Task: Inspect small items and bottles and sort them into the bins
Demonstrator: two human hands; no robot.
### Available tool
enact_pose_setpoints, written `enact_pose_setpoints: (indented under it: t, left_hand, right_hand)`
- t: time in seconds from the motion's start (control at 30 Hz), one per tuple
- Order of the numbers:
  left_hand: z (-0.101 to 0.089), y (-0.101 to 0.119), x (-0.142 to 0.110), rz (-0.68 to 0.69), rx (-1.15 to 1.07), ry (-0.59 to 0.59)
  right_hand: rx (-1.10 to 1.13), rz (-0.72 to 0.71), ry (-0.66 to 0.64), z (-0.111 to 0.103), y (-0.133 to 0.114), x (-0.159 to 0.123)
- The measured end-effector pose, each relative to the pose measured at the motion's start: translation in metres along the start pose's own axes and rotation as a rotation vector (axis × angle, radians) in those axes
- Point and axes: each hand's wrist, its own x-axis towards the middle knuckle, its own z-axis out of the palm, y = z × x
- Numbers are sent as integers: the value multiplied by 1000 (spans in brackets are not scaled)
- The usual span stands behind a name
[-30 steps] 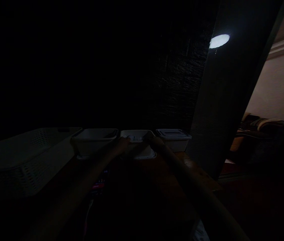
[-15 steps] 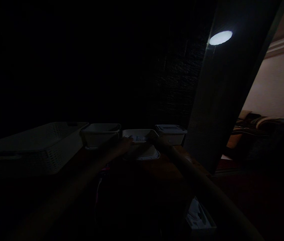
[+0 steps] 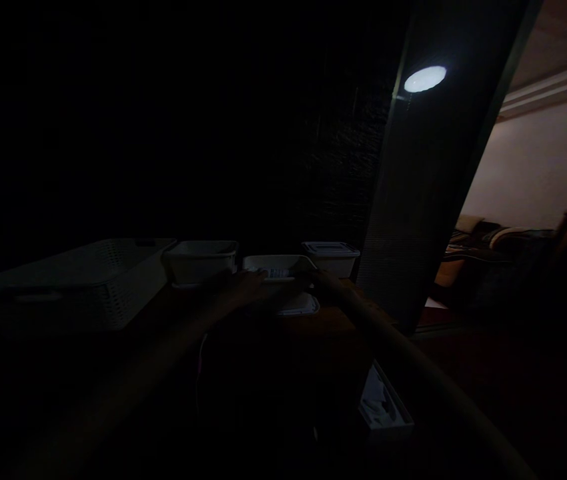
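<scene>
A white plastic container (image 3: 288,259) sits in the middle of the dark scene, with a pale item bearing a printed label (image 3: 278,273) inside it. My left hand (image 3: 249,283) is closed at the container's left side, and my right hand (image 3: 324,281) grips the right end near the rim. Deep shadow hides most of the fingers. Just below the container, a white lid or tray edge (image 3: 304,307) shows on the brown wooden table (image 3: 336,321).
To the left stand a large white perforated basket (image 3: 146,283) and a white bin (image 3: 203,263). A lidded white box (image 3: 332,260) is at the right. Lower down is an open box with pale contents (image 3: 384,403). A lit round lamp (image 3: 425,79) shines beside a doorway.
The view has turned slightly, so the lamp, doorway and lidded box sit further left. Both hands stay at the container, which now appears nearer the lidded box.
</scene>
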Motion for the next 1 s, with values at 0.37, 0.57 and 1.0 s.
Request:
enact_pose_setpoints:
  t: [0.37, 0.57, 1.0]
  left_hand:
    - [13, 4, 20, -87, 11, 11]
    - [9, -4, 26, -134, -53, 20]
    - [-29, 10, -16, -171, -45, 108]
  right_hand:
    - [-177, 67, 96, 25, -4, 16]
    - [-155, 119, 41, 13, -4, 28]
    - [-50, -8, 174, -31, -22, -27]
